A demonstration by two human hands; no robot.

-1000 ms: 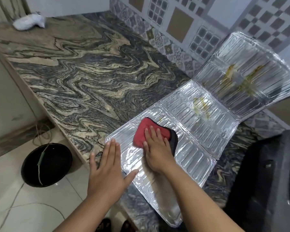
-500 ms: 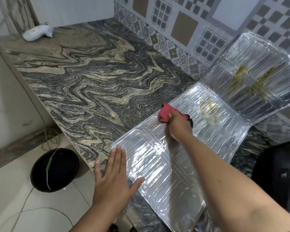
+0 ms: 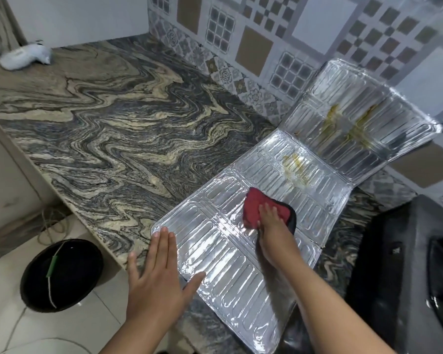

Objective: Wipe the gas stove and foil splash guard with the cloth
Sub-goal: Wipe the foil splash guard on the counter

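The foil splash guard (image 3: 230, 272) lies unfolded on the marble counter, its far panel leaning up against the tiled wall. Yellow stains mark the middle panel (image 3: 296, 166) and the far panel (image 3: 343, 123). A red cloth with a black edge (image 3: 260, 204) rests on the middle panel. My right hand (image 3: 274, 226) presses flat on the cloth. My left hand (image 3: 156, 279) lies flat with fingers spread on the near left corner of the foil, holding it down. The black gas stove (image 3: 404, 272) sits at the right edge, partly cut off.
The marble counter (image 3: 118, 129) stretches to the left and back. A white object (image 3: 23, 57) lies in its far left corner. Below the counter edge a black round bin (image 3: 62, 274) stands on the white floor tiles. The patterned tile wall (image 3: 266, 42) runs behind.
My right hand has drawn the cloth back toward me across the foil, from the far left of the middle panel to its near part. My left hand has stayed on the foil corner.
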